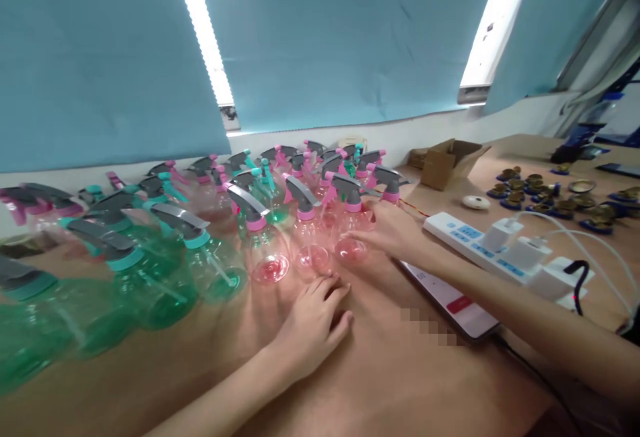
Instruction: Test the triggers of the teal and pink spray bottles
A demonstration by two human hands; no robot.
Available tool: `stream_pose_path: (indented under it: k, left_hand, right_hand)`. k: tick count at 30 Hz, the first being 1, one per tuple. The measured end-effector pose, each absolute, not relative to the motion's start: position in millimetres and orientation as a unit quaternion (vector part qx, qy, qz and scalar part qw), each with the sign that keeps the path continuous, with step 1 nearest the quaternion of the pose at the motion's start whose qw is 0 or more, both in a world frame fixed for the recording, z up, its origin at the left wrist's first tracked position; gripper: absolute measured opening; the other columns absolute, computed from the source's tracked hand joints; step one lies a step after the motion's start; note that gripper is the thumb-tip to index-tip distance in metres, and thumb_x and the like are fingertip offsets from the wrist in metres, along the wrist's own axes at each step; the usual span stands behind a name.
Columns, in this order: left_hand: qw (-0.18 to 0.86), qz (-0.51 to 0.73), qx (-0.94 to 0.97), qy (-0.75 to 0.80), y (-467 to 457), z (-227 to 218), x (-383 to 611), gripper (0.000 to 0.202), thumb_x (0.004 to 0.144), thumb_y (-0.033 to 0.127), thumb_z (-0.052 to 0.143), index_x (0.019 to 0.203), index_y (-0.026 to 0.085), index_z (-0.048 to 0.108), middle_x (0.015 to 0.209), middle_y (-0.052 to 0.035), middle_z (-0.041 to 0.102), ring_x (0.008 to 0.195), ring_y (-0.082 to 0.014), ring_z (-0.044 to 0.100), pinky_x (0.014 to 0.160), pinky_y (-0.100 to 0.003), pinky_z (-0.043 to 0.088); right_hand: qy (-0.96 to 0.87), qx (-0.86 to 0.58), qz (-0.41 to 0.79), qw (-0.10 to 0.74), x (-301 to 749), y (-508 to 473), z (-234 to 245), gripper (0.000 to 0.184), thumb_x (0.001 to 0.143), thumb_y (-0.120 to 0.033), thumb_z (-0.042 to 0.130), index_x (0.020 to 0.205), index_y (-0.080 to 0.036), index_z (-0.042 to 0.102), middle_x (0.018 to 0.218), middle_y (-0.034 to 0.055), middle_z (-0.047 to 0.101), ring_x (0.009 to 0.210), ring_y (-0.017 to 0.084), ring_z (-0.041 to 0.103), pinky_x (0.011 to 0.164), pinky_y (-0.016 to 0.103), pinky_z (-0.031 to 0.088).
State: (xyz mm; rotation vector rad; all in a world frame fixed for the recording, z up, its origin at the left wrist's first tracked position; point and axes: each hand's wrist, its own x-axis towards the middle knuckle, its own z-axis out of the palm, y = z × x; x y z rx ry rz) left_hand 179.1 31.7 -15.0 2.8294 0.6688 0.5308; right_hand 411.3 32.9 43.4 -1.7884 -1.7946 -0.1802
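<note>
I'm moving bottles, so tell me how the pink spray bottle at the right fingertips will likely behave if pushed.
The pink spray bottle is probably light for its size, since its see-through body looks mostly unfilled. Its sprayer head sits high on top, so a high push might tip it.

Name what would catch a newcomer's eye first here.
The crowd of spray bottles would probably strike first: green ones at the front left, pink ones at the front centre. Next might come the left hand, resting on the table, and the right hand at a pink bottle. Behind the bottles hang large blue blinds.
</note>
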Motion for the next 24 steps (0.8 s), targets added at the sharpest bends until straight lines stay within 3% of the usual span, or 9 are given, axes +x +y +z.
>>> stream_pose_path:
  k: [7, 12, 17, 20, 24]
  left_hand:
    - [0.096, 0.191, 0.950, 0.228, 36.4, -22.8, 184.1, 0.037, 0.091, 0.028, 0.052, 0.126, 0.017, 0.054, 0.131, -0.0125, 0.053, 0.125, -0.0299, 0.046, 0.103, -0.049, 0.039]
    - [0.094, 0.182, 0.952, 0.227, 37.4, -23.0, 184.4, 0.036, 0.091, 0.026, 0.052, 0.125, 0.016, 0.055, 0.131, -0.0135, 0.052, 0.125, -0.0298, 0.045, 0.103, -0.048, 0.039]
    - [0.099, 0.170, 0.956, 0.218, 39.1, -19.7, 189.7, 0.036, 0.091, 0.023, 0.052, 0.125, 0.014, 0.055, 0.129, -0.0146, 0.055, 0.122, -0.0304, 0.048, 0.101, -0.049, 0.041]
    - [0.107, 0.163, 0.957, 0.215, 38.5, -16.5, 196.8, 0.035, 0.090, 0.022, 0.052, 0.124, 0.016, 0.055, 0.128, -0.0141, 0.056, 0.121, -0.0300, 0.050, 0.100, -0.049, 0.043]
    - [0.111, 0.165, 0.955, 0.221, 35.9, -14.0, 205.5, 0.031, 0.090, 0.020, 0.052, 0.120, 0.017, 0.057, 0.128, -0.0138, 0.056, 0.118, -0.0298, 0.053, 0.098, -0.048, 0.044]
  right_hand:
    - [-0.678, -0.670, -0.081, 0.290, 406.2, 34.5, 45.4, 0.051, 0.076, -0.058, 0.062, 0.107, -0.017, 0.058, 0.095, 0.0125, 0.069, 0.081, 0.028, 0.066, 0.068, 0.037, 0.046]
    - [-0.678, -0.649, -0.061, 0.340, 414.1, 12.5, 53.5, 0.052, 0.074, -0.055, 0.066, 0.114, -0.023, 0.059, 0.104, 0.0092, 0.070, 0.090, 0.028, 0.066, 0.074, 0.039, 0.049]
    - [-0.606, -0.700, -0.029, 0.375, 436.3, -14.0, 66.7, 0.024, 0.082, -0.046, 0.059, 0.087, -0.023, 0.065, 0.088, 0.0043, 0.072, 0.072, 0.022, 0.066, 0.064, 0.035, 0.049]
    - [-0.568, -0.729, -0.053, 0.378, 456.3, -12.8, 61.9, 0.028, 0.080, -0.050, 0.059, 0.083, -0.022, 0.064, 0.083, 0.0063, 0.071, 0.074, 0.025, 0.065, 0.064, 0.038, 0.048]
    - [-0.540, -0.723, 0.010, 0.431, 472.5, 6.9, 49.6, 0.047, 0.073, -0.058, 0.063, 0.097, -0.017, 0.063, 0.102, 0.0137, 0.069, 0.095, 0.032, 0.063, 0.077, 0.045, 0.049]
